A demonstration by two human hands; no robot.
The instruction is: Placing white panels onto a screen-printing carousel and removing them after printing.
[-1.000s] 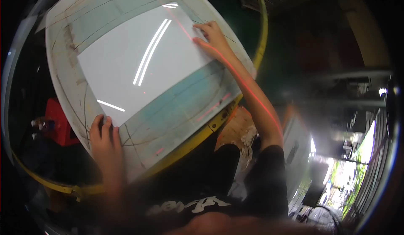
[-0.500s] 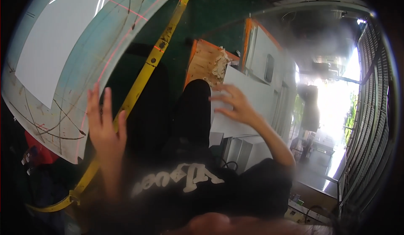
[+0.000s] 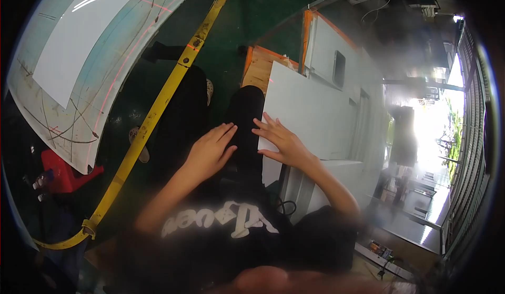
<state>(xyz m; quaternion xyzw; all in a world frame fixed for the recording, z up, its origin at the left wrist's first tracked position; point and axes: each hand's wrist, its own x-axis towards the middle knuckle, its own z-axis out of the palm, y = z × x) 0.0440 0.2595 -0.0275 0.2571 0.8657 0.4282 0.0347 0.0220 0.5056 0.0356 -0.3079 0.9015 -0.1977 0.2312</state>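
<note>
Over my lap, my left hand (image 3: 212, 145) hovers above the dark trousers with its fingers stretched out and nothing in it. My right hand (image 3: 280, 140) has its fingers spread at the left edge of a white sheet (image 3: 302, 102); whether it touches the sheet I cannot tell. That sheet lies over a wooden box (image 3: 258, 68) with orange edges. At the left stands a curved pale board (image 3: 100, 68) crossed by red laser lines and dark marks. A smaller white sheet (image 3: 68, 52) rests on its face.
A yellow metal bar (image 3: 163, 94) with holes runs diagonally between me and the board. A red stool (image 3: 60, 173) with bottles by it is at the lower left. White cabinet-like panels (image 3: 323, 52) stand at the right, and the floor (image 3: 268, 4) is dark green.
My left hand has moved right, from the board's near edge to above my lap. My right hand has come slightly down and left. The white sheet now covers more of the wooden box.
</note>
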